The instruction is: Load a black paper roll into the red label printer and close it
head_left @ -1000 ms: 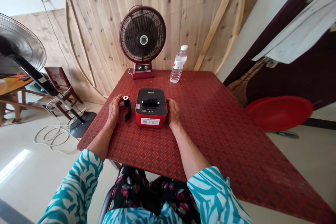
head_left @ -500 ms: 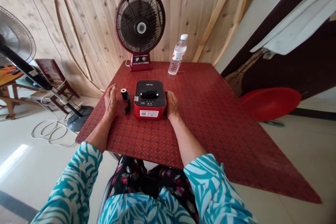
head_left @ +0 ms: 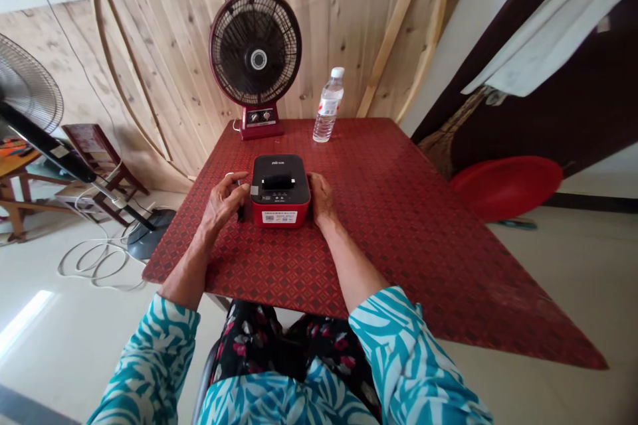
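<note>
A small red printer (head_left: 282, 212) with a black top stands on the table in front of me, its white label facing my side. In its top slot lies a black cylinder (head_left: 278, 182). My left hand (head_left: 224, 202) is at the printer's left side, fingers curled round a small black roll that it mostly hides. Below the thumb, a bit of the roll's loose black strip (head_left: 240, 214) shows. Against the printer's right side rests my right hand (head_left: 323, 199), its fingers stretched out along the wall and partly hidden.
Behind the printer stand a dark red table fan (head_left: 262, 121) and a water bottle (head_left: 327, 109). The table (head_left: 399, 246) has a red patterned top, narrowing to a point at the right. A floor fan (head_left: 64, 153) stands left, with a cable on the floor. A red basin (head_left: 508, 186) is at right.
My left hand has moved right and closed over the black roll, covering most of it. My right hand stays at the printer's side. The view has shifted slightly.
</note>
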`<state>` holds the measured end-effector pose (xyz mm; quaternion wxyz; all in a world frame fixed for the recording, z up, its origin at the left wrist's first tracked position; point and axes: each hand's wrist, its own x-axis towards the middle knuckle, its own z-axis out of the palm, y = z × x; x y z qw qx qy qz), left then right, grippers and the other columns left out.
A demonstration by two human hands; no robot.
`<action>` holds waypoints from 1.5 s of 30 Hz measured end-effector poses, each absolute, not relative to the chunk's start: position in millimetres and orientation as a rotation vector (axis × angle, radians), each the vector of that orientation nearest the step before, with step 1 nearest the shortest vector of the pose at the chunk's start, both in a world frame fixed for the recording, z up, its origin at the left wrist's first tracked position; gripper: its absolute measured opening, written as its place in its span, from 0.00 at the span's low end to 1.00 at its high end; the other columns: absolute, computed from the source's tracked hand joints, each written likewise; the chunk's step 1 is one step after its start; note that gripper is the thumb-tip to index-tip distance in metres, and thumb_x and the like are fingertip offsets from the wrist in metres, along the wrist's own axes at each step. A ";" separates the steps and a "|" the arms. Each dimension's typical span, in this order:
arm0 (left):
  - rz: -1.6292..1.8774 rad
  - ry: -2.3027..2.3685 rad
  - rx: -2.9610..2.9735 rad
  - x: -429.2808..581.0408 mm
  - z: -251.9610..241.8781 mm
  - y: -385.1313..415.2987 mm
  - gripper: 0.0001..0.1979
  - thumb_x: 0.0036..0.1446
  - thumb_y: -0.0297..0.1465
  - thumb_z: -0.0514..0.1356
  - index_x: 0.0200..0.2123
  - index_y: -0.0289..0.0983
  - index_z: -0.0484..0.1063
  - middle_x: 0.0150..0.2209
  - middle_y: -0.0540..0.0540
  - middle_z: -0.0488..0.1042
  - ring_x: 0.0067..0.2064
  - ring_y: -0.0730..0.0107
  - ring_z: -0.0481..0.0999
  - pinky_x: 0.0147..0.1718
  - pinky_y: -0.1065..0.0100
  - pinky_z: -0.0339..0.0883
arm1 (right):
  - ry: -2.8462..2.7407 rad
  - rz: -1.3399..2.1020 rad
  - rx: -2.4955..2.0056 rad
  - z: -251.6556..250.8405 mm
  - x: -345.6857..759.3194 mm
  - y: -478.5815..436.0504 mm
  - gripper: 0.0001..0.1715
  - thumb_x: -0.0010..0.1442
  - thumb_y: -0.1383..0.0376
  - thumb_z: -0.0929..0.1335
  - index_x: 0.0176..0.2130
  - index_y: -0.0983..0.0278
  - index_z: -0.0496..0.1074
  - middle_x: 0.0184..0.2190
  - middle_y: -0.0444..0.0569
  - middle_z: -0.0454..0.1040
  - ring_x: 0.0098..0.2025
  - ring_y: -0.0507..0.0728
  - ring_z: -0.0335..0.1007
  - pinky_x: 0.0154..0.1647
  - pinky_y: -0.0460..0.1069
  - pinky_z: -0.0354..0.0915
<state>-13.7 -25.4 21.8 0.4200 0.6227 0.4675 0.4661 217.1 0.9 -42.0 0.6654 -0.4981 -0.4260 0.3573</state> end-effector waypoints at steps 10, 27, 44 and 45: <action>0.948 1.164 1.376 -12.0 34.4 -24.1 0.28 0.49 0.41 0.65 0.50 0.31 0.72 0.17 0.56 0.66 0.13 0.81 0.53 0.15 0.72 0.41 | -1.071 0.775 -1.119 -52.6 220.0 5.3 0.28 0.61 0.42 0.61 0.44 0.58 0.76 0.47 0.47 0.80 0.51 0.58 0.73 0.59 0.57 0.64; 0.777 1.175 1.296 -9.7 47.8 -11.0 0.22 0.51 0.35 0.66 0.49 0.35 0.69 0.20 0.56 0.70 0.14 0.78 0.64 0.15 0.74 0.51 | -1.067 0.706 -1.130 -57.1 219.6 9.8 0.31 0.60 0.41 0.61 0.46 0.59 0.75 0.50 0.51 0.78 0.55 0.60 0.71 0.62 0.60 0.61; 0.589 1.132 1.156 -9.6 48.8 1.5 0.27 0.52 0.28 0.65 0.56 0.36 0.66 0.19 0.56 0.69 0.13 0.77 0.66 0.11 0.77 0.54 | -1.045 0.725 -1.183 -64.9 221.5 7.8 0.31 0.60 0.42 0.60 0.49 0.58 0.74 0.52 0.51 0.78 0.56 0.60 0.71 0.63 0.60 0.61; 0.590 1.147 1.151 -9.2 48.2 1.4 0.28 0.52 0.27 0.64 0.56 0.37 0.66 0.19 0.56 0.69 0.13 0.76 0.66 0.11 0.77 0.54 | -1.044 0.727 -1.179 -64.8 221.4 6.9 0.31 0.60 0.42 0.61 0.49 0.58 0.74 0.52 0.51 0.78 0.56 0.60 0.71 0.63 0.59 0.61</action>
